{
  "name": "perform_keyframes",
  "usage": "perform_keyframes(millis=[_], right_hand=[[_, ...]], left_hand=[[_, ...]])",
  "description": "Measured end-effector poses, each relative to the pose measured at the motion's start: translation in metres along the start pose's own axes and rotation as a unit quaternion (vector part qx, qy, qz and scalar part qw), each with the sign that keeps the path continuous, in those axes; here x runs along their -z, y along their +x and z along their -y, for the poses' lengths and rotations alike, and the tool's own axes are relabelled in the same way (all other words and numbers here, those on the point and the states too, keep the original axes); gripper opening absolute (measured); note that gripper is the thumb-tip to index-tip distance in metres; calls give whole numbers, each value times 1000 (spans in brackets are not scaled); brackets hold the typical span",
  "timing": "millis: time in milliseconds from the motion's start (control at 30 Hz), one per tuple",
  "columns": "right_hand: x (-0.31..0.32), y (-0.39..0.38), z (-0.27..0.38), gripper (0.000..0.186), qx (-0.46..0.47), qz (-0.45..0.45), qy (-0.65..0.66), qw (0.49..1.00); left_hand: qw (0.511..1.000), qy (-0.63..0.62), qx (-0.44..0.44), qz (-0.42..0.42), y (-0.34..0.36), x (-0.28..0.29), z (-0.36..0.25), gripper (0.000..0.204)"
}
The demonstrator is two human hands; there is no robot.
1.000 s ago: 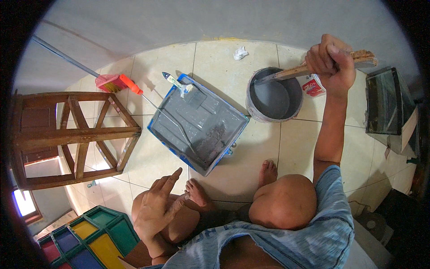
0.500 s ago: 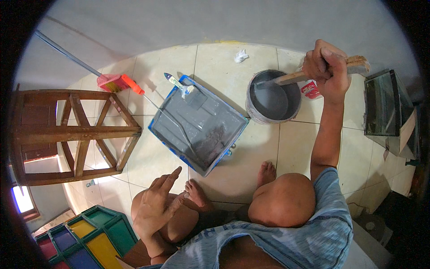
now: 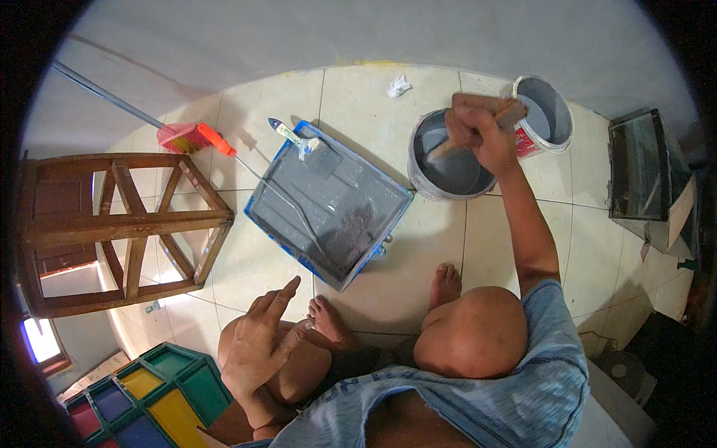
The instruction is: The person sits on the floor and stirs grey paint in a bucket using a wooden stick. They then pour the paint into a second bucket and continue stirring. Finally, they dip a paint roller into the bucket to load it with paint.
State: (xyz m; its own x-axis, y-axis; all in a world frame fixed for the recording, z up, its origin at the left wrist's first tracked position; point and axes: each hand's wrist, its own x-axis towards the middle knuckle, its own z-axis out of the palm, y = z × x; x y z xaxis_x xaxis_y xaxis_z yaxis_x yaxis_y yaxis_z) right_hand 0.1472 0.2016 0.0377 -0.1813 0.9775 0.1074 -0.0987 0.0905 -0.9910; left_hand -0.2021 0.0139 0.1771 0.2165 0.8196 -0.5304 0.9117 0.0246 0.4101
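Fingers of right hand (image 3: pixel 478 128) clenched round stick (image 3: pixel 448 145) | stick in bucket (image 3: pixel 426 175) paint

Pale square floor tiles (image 3: pixel 388 287) meet a grey wall (image 3: pixel 336 30). Left of the tiles' middle stands a wooden stool (image 3: pixel 119 224); a bright window (image 3: pixel 41 340) glows below it.

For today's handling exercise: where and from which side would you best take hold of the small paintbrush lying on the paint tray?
Probably by the bare handle end of the small paintbrush, coming from the far-left corner of the paint tray. The handle sticks out over the blue rim onto the tile, while the bristle end lies inward over the grey tray. A pinch across the slim handle from above should stay clear of paint.
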Motion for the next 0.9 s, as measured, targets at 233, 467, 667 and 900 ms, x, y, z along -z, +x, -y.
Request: perform_keyframes(millis=[233,467,667,900], right_hand=[[26,-29,37,33,-18,-33,-35,999],[17,-14,9,34,136,-41,-32,989],[41,-32,4,36,20,-48,-65,997],[45,-23,24,33,69,-106,-5,992]], left_hand=[[1000,3,3,8,3,3,-4,61],[1000,-2,-16,4,7,1,0,63],[1000,-6,9,9,6,3,-5,62],[1000,15,13,23,10,4,-7,64]])
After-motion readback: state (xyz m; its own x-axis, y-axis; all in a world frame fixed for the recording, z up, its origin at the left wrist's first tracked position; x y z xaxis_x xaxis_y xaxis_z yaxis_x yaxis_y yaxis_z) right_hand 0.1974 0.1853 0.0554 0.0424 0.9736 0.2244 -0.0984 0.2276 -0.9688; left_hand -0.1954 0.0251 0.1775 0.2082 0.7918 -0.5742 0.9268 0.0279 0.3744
